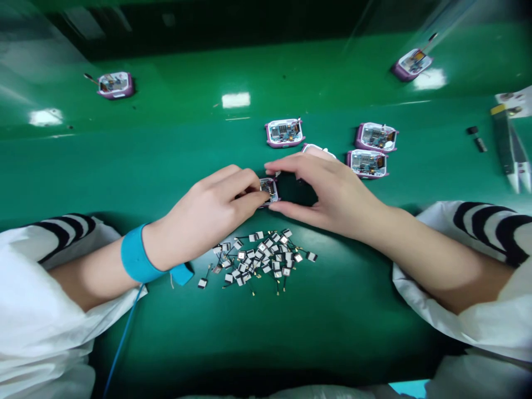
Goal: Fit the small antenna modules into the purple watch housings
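Note:
Under my fingertips lies an open smartwatch case (271, 189), its circuit board showing in part. My left hand (216, 205), wearing a blue wrist strap (139, 254), covers the case's left side, thumb and fingers pinched together over the board. Whatever is between those fingers is hidden. My right hand (328, 191) curves around from the right, index finger at the far edge of the case and thumb at the near edge. Just below both hands spreads a loose pile of small antenna pieces (261, 257), white-and-black squares with short black leads and gold-coloured ends.
Beyond my hands stand several open purple-and-white watch cases (285, 133), one partly behind my right hand. Two others sit farther back, a left case (116, 85) and a right case (412, 64). Tweezers (512, 147) and a small black part (476, 139) lie at the right.

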Available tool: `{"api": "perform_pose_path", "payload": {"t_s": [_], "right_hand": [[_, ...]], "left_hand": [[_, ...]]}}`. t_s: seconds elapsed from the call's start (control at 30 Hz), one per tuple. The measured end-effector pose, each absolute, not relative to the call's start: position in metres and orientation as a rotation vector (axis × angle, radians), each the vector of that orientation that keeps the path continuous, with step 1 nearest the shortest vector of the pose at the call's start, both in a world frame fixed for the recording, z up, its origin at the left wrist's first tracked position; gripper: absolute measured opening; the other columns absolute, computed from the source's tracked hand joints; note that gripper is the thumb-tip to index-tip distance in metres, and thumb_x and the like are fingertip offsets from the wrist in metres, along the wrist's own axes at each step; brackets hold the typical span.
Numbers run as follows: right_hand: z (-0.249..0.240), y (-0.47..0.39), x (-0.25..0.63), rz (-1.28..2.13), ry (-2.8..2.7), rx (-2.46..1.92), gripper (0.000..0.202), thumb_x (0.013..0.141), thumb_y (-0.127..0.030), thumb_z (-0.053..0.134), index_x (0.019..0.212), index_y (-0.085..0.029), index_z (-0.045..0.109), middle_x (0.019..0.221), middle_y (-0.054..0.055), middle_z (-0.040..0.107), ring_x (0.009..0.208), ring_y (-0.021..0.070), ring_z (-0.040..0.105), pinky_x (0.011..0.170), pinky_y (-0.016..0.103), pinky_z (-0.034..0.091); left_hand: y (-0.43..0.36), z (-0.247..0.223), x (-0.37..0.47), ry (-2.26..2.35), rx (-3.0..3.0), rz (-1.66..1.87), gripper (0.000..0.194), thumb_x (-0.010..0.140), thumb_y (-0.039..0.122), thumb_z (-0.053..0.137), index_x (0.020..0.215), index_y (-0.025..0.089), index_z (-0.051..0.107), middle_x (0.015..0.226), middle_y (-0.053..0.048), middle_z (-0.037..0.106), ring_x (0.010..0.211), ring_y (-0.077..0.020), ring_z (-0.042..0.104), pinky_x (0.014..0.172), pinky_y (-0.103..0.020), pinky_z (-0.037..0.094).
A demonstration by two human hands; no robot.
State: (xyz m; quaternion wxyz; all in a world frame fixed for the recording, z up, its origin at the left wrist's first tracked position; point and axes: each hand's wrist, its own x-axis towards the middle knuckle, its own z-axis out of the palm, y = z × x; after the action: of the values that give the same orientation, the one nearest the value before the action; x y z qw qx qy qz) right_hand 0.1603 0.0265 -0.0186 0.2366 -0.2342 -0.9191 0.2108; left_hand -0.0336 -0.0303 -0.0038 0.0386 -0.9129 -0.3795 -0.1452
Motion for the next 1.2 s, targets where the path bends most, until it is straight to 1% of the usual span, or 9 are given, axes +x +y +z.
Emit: {"api": "perform_pose_path", "payload": {"t_s": [0.1,0.17,0.23,0.37,0.47,0.63,0.83,1.0,1.2], "right_hand": [[-0.017,0.029,0.167,0.687,-2.416,-0.654,0.022,0.086,-0.021,0.036,0.103,-0.015,0.049,0.111,0.010,0.055,0.105,0.0173,0.051,0.089,0.037,0.044],[-0.015,0.031,0.172,0.714,-2.383,-0.655,0.023,0.088,-0.019,0.033,0.098,-0.016,0.053,0.114,0.010,0.051,0.110,0.0176,0.048,0.090,0.037,0.043],[-0.011,0.031,0.177,0.673,-2.376,-0.686,0.022,0.086,-0.022,0.039,0.098,-0.018,0.057,0.109,0.009,0.051,0.105,0.0183,0.050,0.083,0.035,0.046],[-0.002,0.025,0.176,0.632,-2.229,-0.693,0.026,0.077,-0.018,0.058,0.102,-0.024,0.061,0.080,0.001,0.059,0.076,0.0116,0.057,0.064,0.026,0.049],[0.000,0.018,0.169,0.635,-2.130,-0.687,0.027,0.067,-0.014,0.067,0.091,-0.027,0.064,0.076,-0.004,0.066,0.066,0.0092,0.060,0.058,0.022,0.049],[-0.005,0.013,0.163,0.634,-2.162,-0.750,0.015,0.073,-0.015,0.062,0.086,-0.022,0.065,0.084,-0.002,0.069,0.072,0.0107,0.064,0.063,0.023,0.051],[-0.009,0.009,0.160,0.592,-2.096,-0.762,0.015,0.067,-0.015,0.068,0.079,-0.022,0.063,0.078,-0.003,0.069,0.067,0.0126,0.064,0.056,0.025,0.051],[-0.012,0.007,0.160,0.635,-2.035,-0.781,0.015,0.066,-0.014,0.068,0.076,-0.023,0.060,0.077,-0.002,0.068,0.070,0.0162,0.065,0.057,0.030,0.053],[-0.011,0.006,0.157,0.459,-2.130,-0.603,0.017,0.067,-0.012,0.067,0.079,-0.021,0.059,0.074,-0.001,0.068,0.069,0.0137,0.065,0.058,0.025,0.055]], "left_hand": [[-0.030,-0.004,-0.034,-1.167,-2.800,-0.452,0.016,0.084,0.018,0.047,0.088,0.013,0.062,0.081,-0.005,0.059,0.077,-0.0158,0.055,0.067,-0.027,0.049],[-0.030,-0.005,-0.033,-1.163,-2.797,-0.475,0.018,0.085,0.020,0.046,0.089,0.013,0.062,0.081,-0.006,0.059,0.085,-0.0182,0.056,0.073,-0.029,0.050],[-0.031,-0.005,-0.033,-1.166,-2.787,-0.481,0.019,0.086,0.020,0.045,0.090,0.013,0.062,0.083,-0.006,0.059,0.091,-0.0193,0.056,0.077,-0.030,0.050],[-0.032,-0.006,-0.033,-1.193,-2.787,-0.437,0.020,0.087,0.019,0.043,0.093,0.014,0.061,0.087,-0.005,0.060,0.088,-0.0171,0.058,0.075,-0.028,0.052],[-0.033,-0.007,-0.033,-1.204,-2.802,-0.430,0.020,0.087,0.017,0.041,0.091,0.013,0.060,0.088,-0.006,0.060,0.087,-0.0174,0.058,0.073,-0.028,0.051],[-0.033,-0.009,-0.034,-1.225,-2.802,-0.412,0.020,0.086,0.015,0.041,0.090,0.013,0.060,0.085,-0.005,0.059,0.083,-0.0174,0.057,0.071,-0.029,0.051],[-0.033,-0.009,-0.034,-1.236,-2.817,-0.376,0.021,0.086,0.014,0.039,0.089,0.013,0.060,0.088,-0.006,0.058,0.085,-0.0161,0.055,0.074,-0.027,0.049],[-0.033,-0.009,-0.035,-1.228,-2.814,-0.365,0.020,0.086,0.013,0.040,0.088,0.013,0.059,0.087,-0.006,0.057,0.082,-0.0157,0.055,0.072,-0.027,0.049],[-0.032,-0.009,-0.034,-1.220,-2.795,-0.367,0.019,0.085,0.013,0.040,0.081,0.013,0.058,0.083,-0.005,0.056,0.078,-0.0149,0.055,0.069,-0.026,0.049]]}}
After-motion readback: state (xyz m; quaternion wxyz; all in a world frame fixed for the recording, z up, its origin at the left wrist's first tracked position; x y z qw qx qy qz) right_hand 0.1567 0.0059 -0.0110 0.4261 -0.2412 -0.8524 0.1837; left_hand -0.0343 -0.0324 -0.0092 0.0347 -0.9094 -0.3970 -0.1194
